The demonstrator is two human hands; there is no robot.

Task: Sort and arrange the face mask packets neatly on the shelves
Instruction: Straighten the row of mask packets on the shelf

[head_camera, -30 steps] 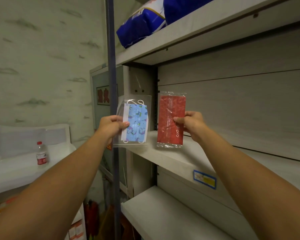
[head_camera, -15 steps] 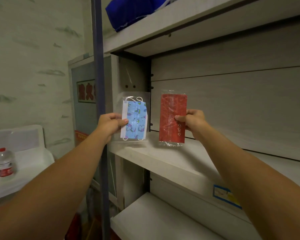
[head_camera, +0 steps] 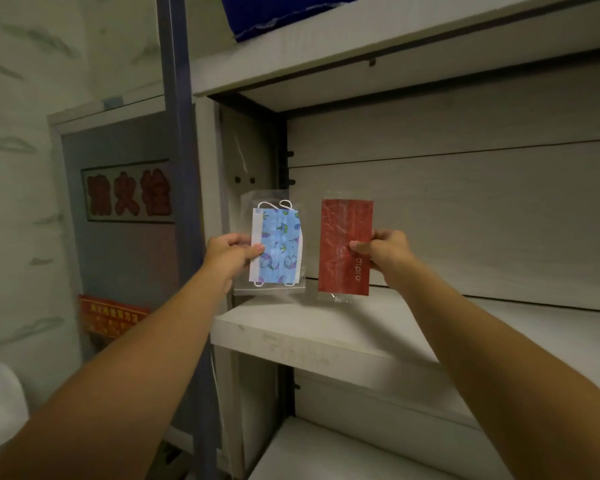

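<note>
My left hand (head_camera: 231,252) pinches the left edge of a clear packet holding a blue patterned face mask (head_camera: 279,251), upright. My right hand (head_camera: 383,252) pinches the right edge of a red face mask packet (head_camera: 343,245), also upright. Both packets hang side by side just above the left end of the middle white shelf (head_camera: 309,336), in front of its back panel.
A blue bag (head_camera: 278,12) lies on the top shelf (head_camera: 361,36). A lower white shelf (head_camera: 326,452) sits below. A dark vertical post (head_camera: 181,168) stands left of the shelves, beside a grey cabinet door with a red sign (head_camera: 129,192).
Both hands with their packets have moved closer to the middle shelf and slightly lower. The view has shifted right; the water bottle on the left has left the frame.
</note>
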